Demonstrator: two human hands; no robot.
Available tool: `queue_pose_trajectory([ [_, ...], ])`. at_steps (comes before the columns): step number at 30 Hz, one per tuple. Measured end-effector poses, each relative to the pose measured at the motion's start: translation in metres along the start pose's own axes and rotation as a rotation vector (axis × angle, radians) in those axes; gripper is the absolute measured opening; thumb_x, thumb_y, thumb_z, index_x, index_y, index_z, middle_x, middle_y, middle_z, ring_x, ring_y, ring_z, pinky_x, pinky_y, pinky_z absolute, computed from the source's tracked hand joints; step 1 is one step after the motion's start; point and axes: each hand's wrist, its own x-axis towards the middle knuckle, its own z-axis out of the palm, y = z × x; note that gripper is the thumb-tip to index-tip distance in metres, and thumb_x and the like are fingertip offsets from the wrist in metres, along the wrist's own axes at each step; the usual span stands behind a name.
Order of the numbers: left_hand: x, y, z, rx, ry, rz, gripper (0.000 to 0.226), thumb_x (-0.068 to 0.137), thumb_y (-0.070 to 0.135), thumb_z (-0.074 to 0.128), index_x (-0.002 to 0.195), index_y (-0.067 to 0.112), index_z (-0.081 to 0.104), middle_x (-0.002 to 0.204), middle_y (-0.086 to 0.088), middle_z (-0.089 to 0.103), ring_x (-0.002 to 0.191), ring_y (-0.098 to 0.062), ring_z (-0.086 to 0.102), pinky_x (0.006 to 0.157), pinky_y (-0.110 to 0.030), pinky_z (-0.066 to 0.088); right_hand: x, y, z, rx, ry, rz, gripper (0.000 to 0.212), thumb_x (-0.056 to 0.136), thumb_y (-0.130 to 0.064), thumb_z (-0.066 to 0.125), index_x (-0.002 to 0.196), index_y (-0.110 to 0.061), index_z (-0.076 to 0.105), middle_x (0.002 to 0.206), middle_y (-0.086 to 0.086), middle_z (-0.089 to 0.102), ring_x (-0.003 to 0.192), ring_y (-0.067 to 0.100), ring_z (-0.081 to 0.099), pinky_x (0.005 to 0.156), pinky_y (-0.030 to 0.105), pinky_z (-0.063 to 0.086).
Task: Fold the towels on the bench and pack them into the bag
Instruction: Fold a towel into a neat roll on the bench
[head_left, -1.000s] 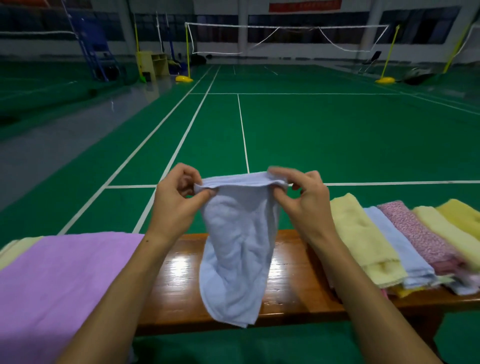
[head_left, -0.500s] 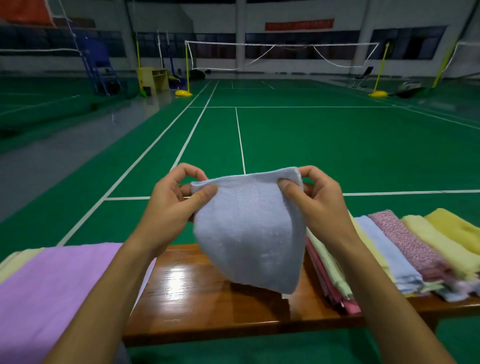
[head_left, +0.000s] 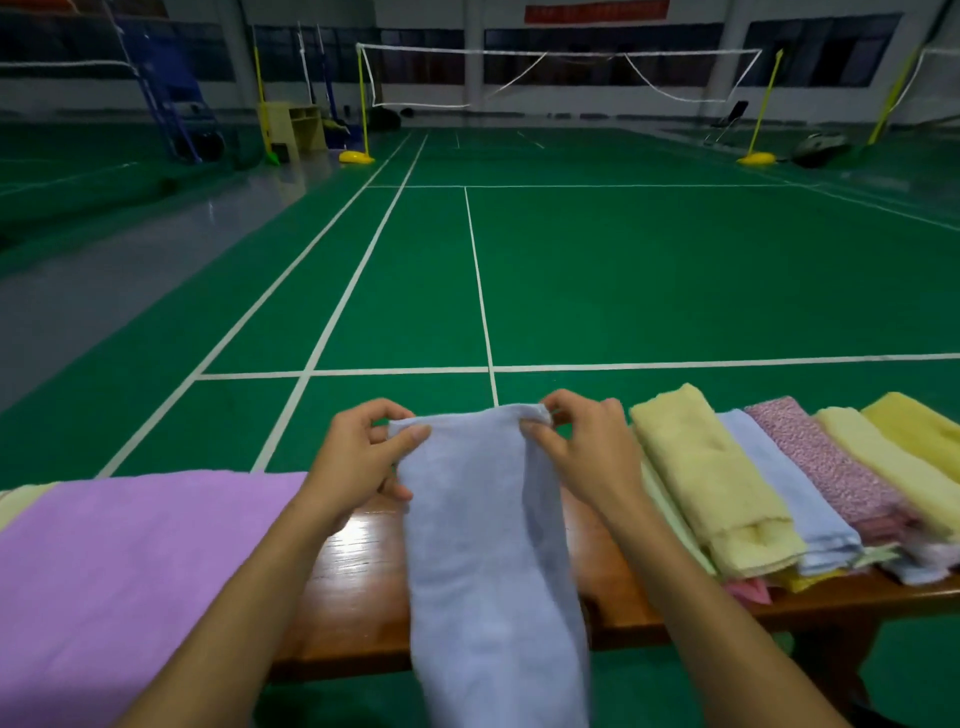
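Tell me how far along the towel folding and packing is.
Done: a row of folded towels lies on the bench. In hand: the left hand and right hand pinch the top corners of a light blue towel. Left: the spread purple towel, and all packing; no bag is in view.

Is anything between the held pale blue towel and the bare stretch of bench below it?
Nothing visible. Left hand and right hand pinch the pale blue towel by its top corners; it hangs over bare bench.
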Motion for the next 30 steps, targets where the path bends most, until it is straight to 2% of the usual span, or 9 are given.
queue_pose_trajectory([
  [2,0.014,-0.032,0.009,-0.011,0.008,-0.060,0.018,0.098,0.010,0.074,0.108,-0.001,0.063,0.065,-0.005,0.065,0.057,-0.018,0.063,0.053,-0.036,0.063,0.000,0.011,0.022,-0.160,-0.018,0.074,0.020,0.095,-0.047,0.068,0.108,-0.032,0.071,0.103,-0.012,0.076,0.099,0.023,0.064,0.071,0.035,0.048],
  [3,0.022,-0.044,0.013,-0.021,0.018,-0.076,0.018,0.098,0.011,0.074,0.108,0.000,0.063,0.068,-0.009,0.067,0.063,-0.022,0.067,0.058,-0.037,0.064,0.001,0.017,0.033,-0.143,-0.033,0.120,0.018,0.096,-0.045,0.067,0.108,-0.032,0.071,0.104,-0.011,0.076,0.097,0.020,0.070,0.074,0.036,0.052],
  [6,0.047,-0.073,0.019,-0.016,0.074,-0.091,0.014,0.097,0.014,0.075,0.102,0.006,0.065,0.089,-0.026,0.073,0.083,-0.039,0.074,0.067,-0.044,0.066,0.005,0.030,0.065,0.233,-0.056,0.258,0.010,0.098,-0.028,0.067,0.090,-0.023,0.069,0.082,-0.004,0.077,0.059,0.012,0.074,0.070,0.043,0.061],
  [9,0.066,-0.098,0.022,0.008,0.101,-0.100,0.012,0.098,0.015,0.075,0.100,0.008,0.065,0.096,-0.031,0.070,0.088,-0.039,0.072,0.068,-0.049,0.067,0.011,0.042,0.090,0.515,-0.090,0.393,0.014,0.095,-0.016,0.071,0.084,-0.008,0.068,0.071,0.009,0.075,0.060,0.023,0.076,0.064,0.052,0.063],
  [12,0.078,-0.116,0.023,0.051,0.056,-0.120,0.010,0.100,0.017,0.073,0.101,0.011,0.065,0.094,-0.025,0.071,0.087,-0.033,0.072,0.070,-0.048,0.066,0.019,0.053,0.110,0.651,-0.083,0.483,0.026,0.093,-0.018,0.076,0.080,0.002,0.067,0.067,0.015,0.071,0.065,0.032,0.077,0.059,0.048,0.055],
  [15,0.084,-0.121,0.022,0.073,0.070,-0.091,0.011,0.102,0.012,0.068,0.112,0.016,0.065,0.109,-0.011,0.072,0.097,-0.022,0.072,0.074,-0.036,0.066,0.023,0.059,0.120,0.681,-0.063,0.472,0.014,0.095,-0.021,0.076,0.093,-0.007,0.072,0.081,0.010,0.078,0.072,0.027,0.076,0.066,0.048,0.059],
  [18,0.082,-0.119,0.019,0.094,0.079,-0.034,0.032,0.102,0.003,0.064,0.128,0.022,0.062,0.132,0.002,0.066,0.111,-0.010,0.069,0.083,-0.041,0.065,0.025,0.060,0.117,0.683,-0.060,0.470,0.040,0.095,-0.022,0.078,0.132,-0.016,0.065,0.120,-0.001,0.068,0.086,0.027,0.078,0.076,0.049,0.066],
  [22,0.069,-0.110,0.009,0.128,0.056,-0.013,0.036,0.100,-0.001,0.066,0.120,0.029,0.067,0.128,0.007,0.071,0.116,-0.015,0.070,0.090,-0.046,0.063,0.018,0.061,0.097,0.673,-0.084,0.439,0.025,0.098,-0.017,0.073,0.122,-0.012,0.068,0.114,0.001,0.072,0.082,0.025,0.079,0.073,0.050,0.066],
  [30,0.002,-0.086,-0.013,0.175,-0.147,-0.018,0.029,0.102,0.000,0.064,0.123,0.020,0.067,0.115,0.001,0.079,0.103,-0.022,0.077,0.083,-0.038,0.063,-0.045,0.062,0.055,0.712,-0.274,0.367,0.009,0.098,-0.010,0.073,0.106,-0.006,0.074,0.102,0.017,0.075,0.083,0.030,0.078,0.072,0.040,0.064],
])
